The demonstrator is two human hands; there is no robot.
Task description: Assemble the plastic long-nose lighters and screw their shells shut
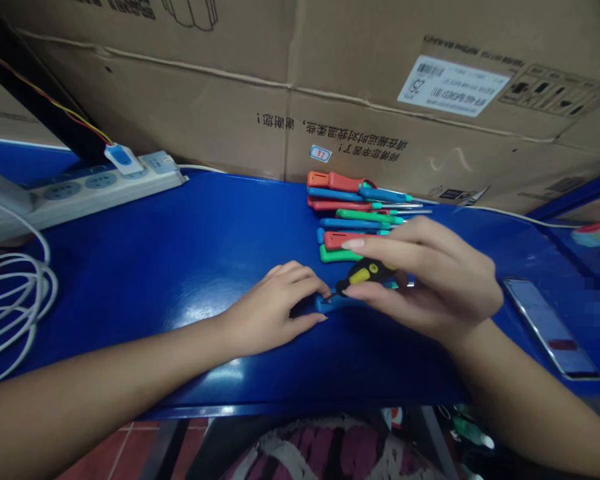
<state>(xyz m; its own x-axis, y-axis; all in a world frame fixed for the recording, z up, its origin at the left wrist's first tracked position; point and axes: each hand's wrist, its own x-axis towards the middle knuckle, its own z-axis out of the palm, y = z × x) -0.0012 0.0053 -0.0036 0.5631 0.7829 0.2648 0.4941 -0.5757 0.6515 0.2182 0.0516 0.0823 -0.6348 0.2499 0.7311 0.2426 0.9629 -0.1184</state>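
My right hand (437, 277) is closed around a short screwdriver (364, 273) with a black and yellow handle. Its thin shaft points left and down to the end of a blue stick lighter (336, 304) lying on the table. Whether the tip is inside the lighter or only against it, I cannot tell. The thumb and index finger of my left hand (275, 307) pinch that same end, while the hand rests on the tabletop. My right hand hides most of the lighter's body. Just beyond lies a red lighter (347, 240) on a green one (337, 255).
Several more red, blue and green lighters (337, 195) lie stacked on the blue table (180, 267), against a large cardboard box (205, 113). A power strip (90, 190) and coiled white cable (15, 307) are at left. A phone (550, 327) lies right.
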